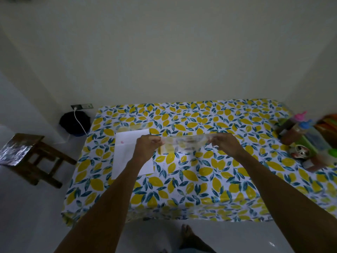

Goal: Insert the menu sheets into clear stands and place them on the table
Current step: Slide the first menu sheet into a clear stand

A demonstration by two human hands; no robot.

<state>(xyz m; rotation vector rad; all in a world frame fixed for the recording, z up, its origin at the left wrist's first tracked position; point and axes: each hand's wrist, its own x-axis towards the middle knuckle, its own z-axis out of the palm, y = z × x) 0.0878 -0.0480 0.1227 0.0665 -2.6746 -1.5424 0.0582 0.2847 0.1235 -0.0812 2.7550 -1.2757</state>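
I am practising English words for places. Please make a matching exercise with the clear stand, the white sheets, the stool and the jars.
Things:
1. clear stand
2. white sheets
3. stool
4. jars

Places:
A. on the floor, left of the table
B. at the table's right edge
C. held up between both hands
D. flat on the table, under the left hand

Pairs: 1-C, 2-D, 3-A, 4-B

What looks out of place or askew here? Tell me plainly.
Nothing is spilled or damaged. The white paper sheets lie skewed to the edge of the lemon-print tablecloth. Both hands, left hand and right hand, hold a clear plastic stand above it. Bottles and jars crowd the right edge.
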